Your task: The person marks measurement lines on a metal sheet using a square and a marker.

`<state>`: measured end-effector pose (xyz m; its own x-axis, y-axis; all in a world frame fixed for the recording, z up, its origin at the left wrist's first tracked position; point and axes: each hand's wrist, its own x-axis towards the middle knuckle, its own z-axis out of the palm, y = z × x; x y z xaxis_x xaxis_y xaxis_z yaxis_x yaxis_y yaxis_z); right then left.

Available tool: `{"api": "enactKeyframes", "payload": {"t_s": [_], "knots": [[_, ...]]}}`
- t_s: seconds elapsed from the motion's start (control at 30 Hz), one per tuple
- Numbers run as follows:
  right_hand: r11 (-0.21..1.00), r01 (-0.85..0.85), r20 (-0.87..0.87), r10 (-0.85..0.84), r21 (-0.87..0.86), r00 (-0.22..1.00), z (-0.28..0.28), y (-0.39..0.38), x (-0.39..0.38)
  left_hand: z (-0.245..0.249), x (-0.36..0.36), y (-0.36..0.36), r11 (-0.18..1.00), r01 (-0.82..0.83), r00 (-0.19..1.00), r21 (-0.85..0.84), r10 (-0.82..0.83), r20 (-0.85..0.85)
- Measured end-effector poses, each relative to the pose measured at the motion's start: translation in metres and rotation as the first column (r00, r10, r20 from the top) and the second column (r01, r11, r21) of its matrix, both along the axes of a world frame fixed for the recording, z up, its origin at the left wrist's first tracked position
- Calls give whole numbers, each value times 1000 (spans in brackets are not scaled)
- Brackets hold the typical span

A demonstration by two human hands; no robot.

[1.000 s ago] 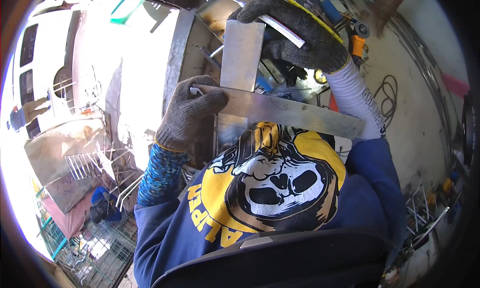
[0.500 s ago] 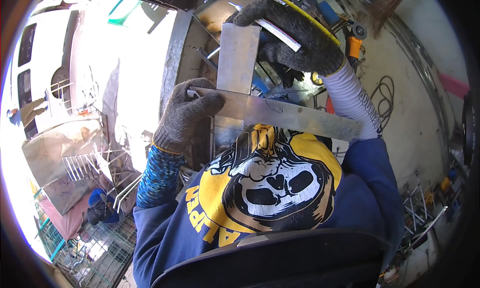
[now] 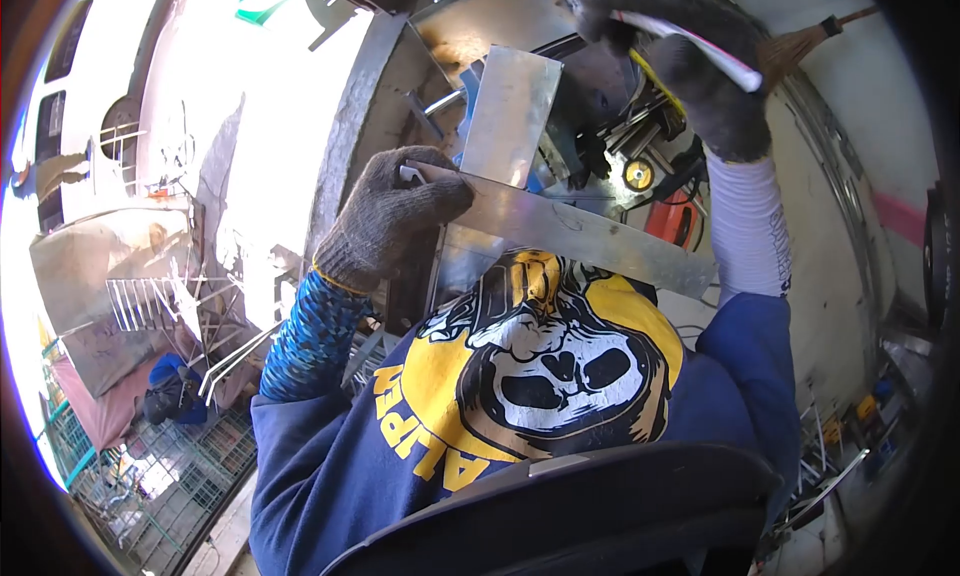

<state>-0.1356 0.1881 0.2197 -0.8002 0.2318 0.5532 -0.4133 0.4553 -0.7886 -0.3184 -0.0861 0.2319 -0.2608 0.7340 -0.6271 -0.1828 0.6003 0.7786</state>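
My left hand (image 3: 400, 211), in a dark knitted glove, is closed around the left end of a long flat metal bar (image 3: 590, 231). That bar lies crosswise over a wider metal piece (image 3: 513, 116), which shows above and below it. My gloved right hand (image 3: 705, 91) is raised at the upper right, away from the metal, its fingers closed on a slim white pen (image 3: 690, 46). A narrow yellow strip (image 3: 655, 81) shows beside the right-hand fingers. The far end of the bar reaches toward my right forearm.
Behind the metal pieces is a cluttered work area with a yellow wheel (image 3: 638, 174) and a red tool (image 3: 672, 219). A broom (image 3: 800, 51) leans at the upper right. Metal rods and a wire cage (image 3: 180, 496) stand at the left.
My right hand has moved right, away from the wide metal piece, with the pen in it. My left hand keeps its grip on the bar, and the wide piece now appears tilted to the right.
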Motion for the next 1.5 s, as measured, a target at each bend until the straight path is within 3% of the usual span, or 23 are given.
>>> {"api": "enactKeyframes", "payload": {"t_s": [0.03,0.07,0.13,0.17,0.2,0.27,0.3,0.47,0.53,0.7,1.07,1.27,1.37,1.5], "knots": [[988,-133,-36,130,-78,991,5,0,1,-2,1,0,1000,-16,1000,5,16,-2],[952,-230,55,245,-202,968,12,-4,6,-4,2,0,1000,-25,1000,19,25,10],[937,-101,66,130,-335,989,7,-42,8,-6,1,-1,998,-45,999,39,45,17],[930,-228,218,296,-289,930,18,-37,5,-6,1,-1,999,-32,999,33,31,26],[967,-214,112,230,-137,967,8,-45,4,-7,2,0,999,-17,999,27,16,37],[953,-159,81,142,259,987,-15,-47,8,-3,5,2,999,-25,999,42,24,37],[944,-169,73,155,283,985,-1,-53,3,-1,6,3,998,-25,999,50,23,38],[942,-202,117,176,268,977,-7,-60,-2,-3,3,4,997,58,998,50,-58,-6],[910,-189,130,151,369,980,0,-61,-3,-3,2,3,995,79,996,55,-77,-41],[907,-196,146,151,372,978,-10,-59,1,-3,1,6,990,127,988,56,-122,-89],[875,-240,173,182,421,968,-7,-59,-3,-3,3,7,993,98,993,70,-93,-76],[909,-217,158,170,357,973,-25,-56,11,-3,4,7,994,99,992,53,-94,-80],[867,-223,153,171,447,973,-17,-50,14,-6,2,6,992,112,991,52,-108,-75],[852,-279,252,180,442,951,-18,-49,21,-8,3,6,992,108,993,69,-104,-62]]}}
